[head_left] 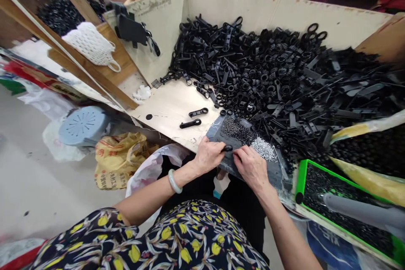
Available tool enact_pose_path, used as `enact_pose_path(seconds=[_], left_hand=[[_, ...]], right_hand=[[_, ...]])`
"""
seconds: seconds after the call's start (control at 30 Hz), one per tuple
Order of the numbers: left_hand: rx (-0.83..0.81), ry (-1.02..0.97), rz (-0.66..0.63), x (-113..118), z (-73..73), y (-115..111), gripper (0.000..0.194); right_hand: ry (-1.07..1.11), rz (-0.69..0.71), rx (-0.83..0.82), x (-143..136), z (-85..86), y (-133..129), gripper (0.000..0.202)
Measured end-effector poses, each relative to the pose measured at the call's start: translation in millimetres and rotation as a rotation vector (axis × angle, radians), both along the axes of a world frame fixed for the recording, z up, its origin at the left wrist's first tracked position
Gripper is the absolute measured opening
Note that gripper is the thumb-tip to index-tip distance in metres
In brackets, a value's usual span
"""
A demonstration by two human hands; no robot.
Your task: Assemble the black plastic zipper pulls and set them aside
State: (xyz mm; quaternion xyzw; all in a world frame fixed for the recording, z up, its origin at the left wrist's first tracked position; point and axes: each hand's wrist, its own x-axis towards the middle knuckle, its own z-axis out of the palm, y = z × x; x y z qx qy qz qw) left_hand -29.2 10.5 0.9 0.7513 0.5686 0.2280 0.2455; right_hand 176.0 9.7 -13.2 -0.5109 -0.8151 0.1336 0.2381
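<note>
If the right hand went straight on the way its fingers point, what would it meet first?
Probably the black piece in the left hand; it lies just ahead of the right hand, though depth is hard to judge.

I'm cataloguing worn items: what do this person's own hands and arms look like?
The left hand and right hand are ungloved. A pale green bangle circles the left wrist. The short left sleeve is dark, printed with yellow tulips and pale leaves.
</note>
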Motion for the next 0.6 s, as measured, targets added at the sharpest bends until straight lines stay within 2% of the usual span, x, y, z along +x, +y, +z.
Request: enact_pose_path(seconds=[0.07,0.13,0.23,0.4,0.6], left_hand=[[-0.159,-0.364,0.107,2,8.5,-5,0.019],[-0.410,-0.753,0.166,5,17.8,-12,0.028],[-0.703,-1.106,0.167,10,27.9,-22,0.038],[-0.748,-1.212,0.178,14,28.4,-27,0.038],[-0.764,-1.196,0.239,23,31.0,-22,0.041]], right_hand=[[0.284,-0.057,-0.154,-1,-0.5,-3,0.014],[0.649,-0.143,-0.311,-6,0.3,-9,0.017],[1.048,-0.243,-0.433,-20,3.6,-18,0.024],[1.191,-0.289,-0.499,-36,4.1,-22,0.028],[1.252,-0.350,-0.576,-27,-1.9,-26,0.027]])
